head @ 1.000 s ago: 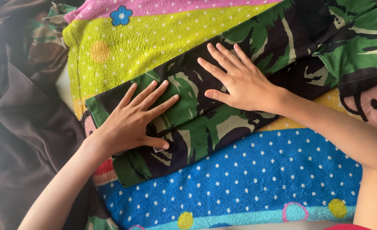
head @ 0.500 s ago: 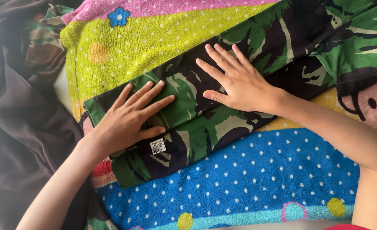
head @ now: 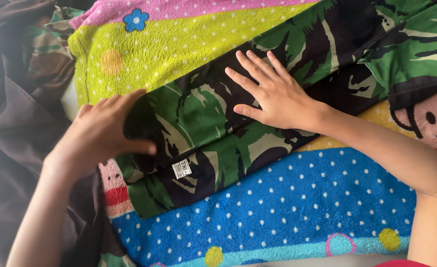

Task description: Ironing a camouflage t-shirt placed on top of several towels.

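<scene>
A green, black and beige camouflage garment (head: 213, 133) lies stretched diagonally over a bright striped towel. A small white label (head: 181, 169) shows near its lower left end. My right hand (head: 270, 94) lies flat on the garment's middle with its fingers spread. My left hand (head: 100, 131) hovers blurred over the garment's left end, fingers together and curved; whether it touches the cloth I cannot tell.
The towel (head: 297, 207) has pink, yellow-green and blue dotted stripes and a cartoon monkey face (head: 431, 121) at the right. A heap of brown cloth (head: 16, 143) with more camouflage fabric (head: 50, 39) fills the left side.
My left hand has slid left off the garment's middle to its left end, uncovering the white label. My right hand has stayed pressed in place.
</scene>
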